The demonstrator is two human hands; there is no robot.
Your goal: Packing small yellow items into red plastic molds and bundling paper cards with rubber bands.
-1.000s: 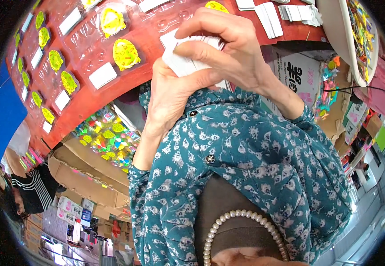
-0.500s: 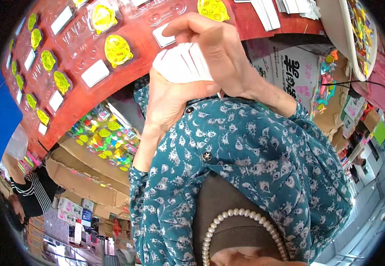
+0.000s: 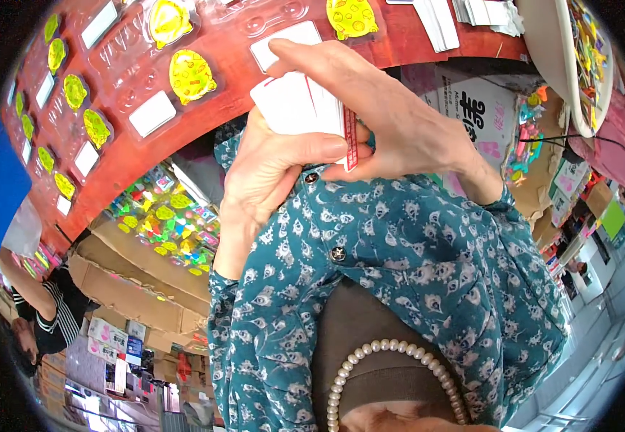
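Note:
A stack of white cards (image 3: 294, 108) with a red-printed edge is upright in my left hand (image 3: 255, 162), its thumb pressed across the lower front. My right hand (image 3: 406, 122) curves around the right side of the same stack, fingers over the top and thumb low by the red edge. Part of its palm side is hidden. Just beyond the fingers, a white card (image 3: 298, 36) lies on a clear plastic tray. To the left are a yellow rounded piece (image 3: 192, 76) and another white card (image 3: 152, 114), both in clear moulded trays.
More trays with yellow pieces (image 3: 75, 92) cover the red table (image 3: 233, 93). White card piles (image 3: 436, 25) lie at the far right, beside a pale basin (image 3: 553, 50) of colourful bits. Below the table edge sits a cardboard box (image 3: 139, 277) near colourful pieces. A person (image 3: 57, 309) is at far left.
The fanned cards are now closer together, showing a red-printed side edge. My right hand has turned and shifted right and down, its fingers stretching around the stack.

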